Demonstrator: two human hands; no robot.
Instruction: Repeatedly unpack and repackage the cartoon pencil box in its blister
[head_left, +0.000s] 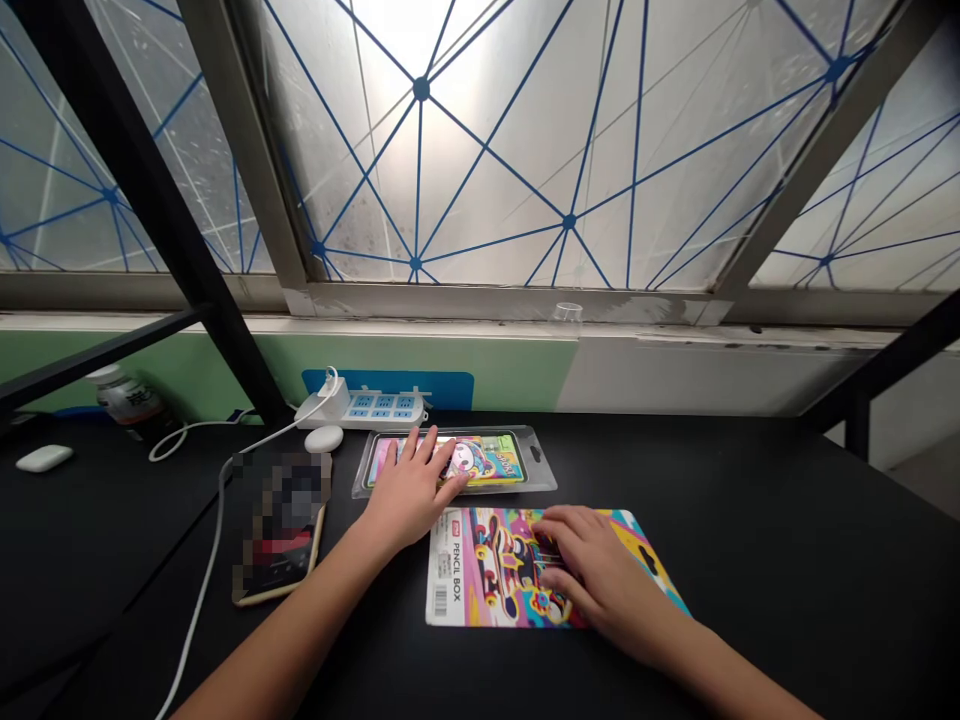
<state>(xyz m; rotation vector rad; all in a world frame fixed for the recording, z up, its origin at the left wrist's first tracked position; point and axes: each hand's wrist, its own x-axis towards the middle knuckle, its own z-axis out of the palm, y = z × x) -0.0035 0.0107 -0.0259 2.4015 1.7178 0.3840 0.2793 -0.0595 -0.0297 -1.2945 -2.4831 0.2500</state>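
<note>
My left hand [411, 490] lies flat with fingers spread on a colourful pencil box in a clear plastic blister pack [517, 462] near the back of the black desk [787, 560]. My right hand [592, 570] rests palm down, fingers stretched, on a bright printed card [469, 570] labelled "PENCIL BOX" that lies flat in front of the pack. Neither hand grips anything.
A phone [277, 530] lies left of my left arm, with a white cable [206, 570] running toward a white power strip [367, 406] at the back. A small white puck [324, 438], a bottle [131, 398] and a white case [43, 458] sit at the left. A black frame post [150, 200] stands at the left.
</note>
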